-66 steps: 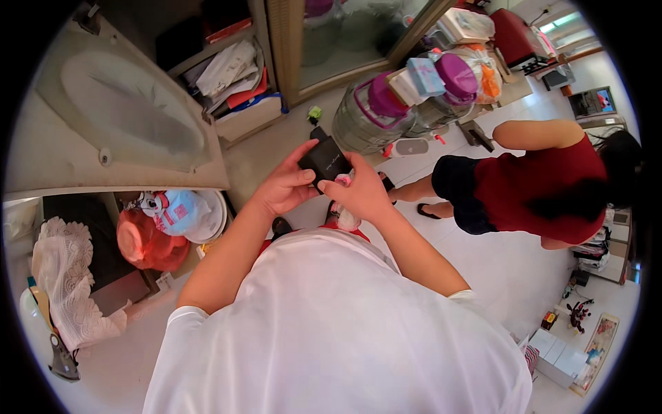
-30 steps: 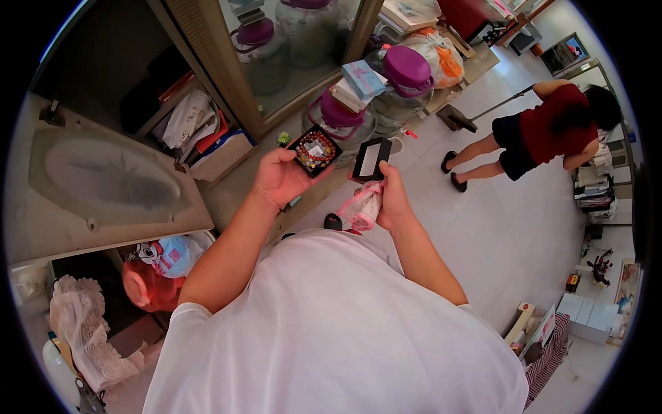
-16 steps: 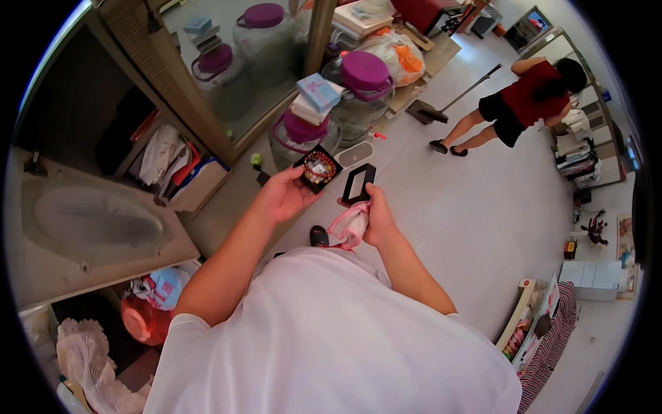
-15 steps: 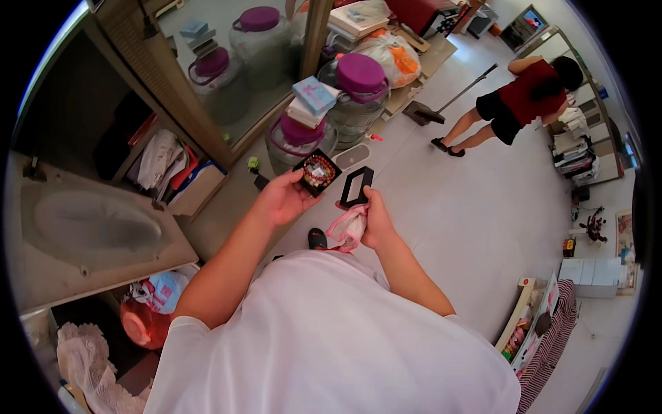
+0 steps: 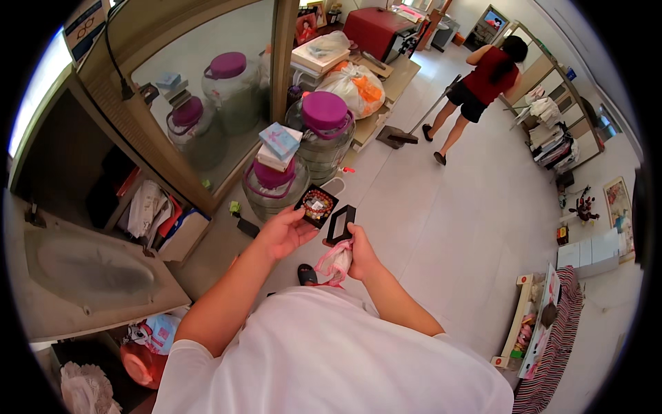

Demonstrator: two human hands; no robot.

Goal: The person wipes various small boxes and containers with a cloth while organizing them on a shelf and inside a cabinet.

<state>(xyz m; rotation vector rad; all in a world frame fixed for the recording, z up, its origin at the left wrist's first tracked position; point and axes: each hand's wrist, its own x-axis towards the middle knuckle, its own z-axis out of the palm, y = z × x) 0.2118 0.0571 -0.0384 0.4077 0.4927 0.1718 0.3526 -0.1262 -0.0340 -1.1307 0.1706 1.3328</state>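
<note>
My left hand (image 5: 284, 234) grips a small black box (image 5: 332, 201) by its edge. Inside the box lies a beaded bracelet (image 5: 317, 206) in red and mixed colours, with a pale piece in the middle. Just to the right, my right hand (image 5: 363, 255) is closed on a black box lid (image 5: 351, 219) with a rectangular window. From the same hand hangs a crumpled pink-and-white cloth or pouch (image 5: 335, 261); its exact kind is unclear. Box and lid are apart, both held in front of my chest.
Large clear jars with purple lids (image 5: 325, 110) stand ahead, one topped by small boxes (image 5: 280, 141). A mirrored cabinet (image 5: 276, 62) rises at left, above an open cabinet door (image 5: 89, 265). Farther off, a person (image 5: 491, 79) walks beside a long-handled dustpan (image 5: 397, 136).
The view has shifted, so my hands and the jars sit lower and farther left. The person has stepped farther away. Both hands keep their holds.
</note>
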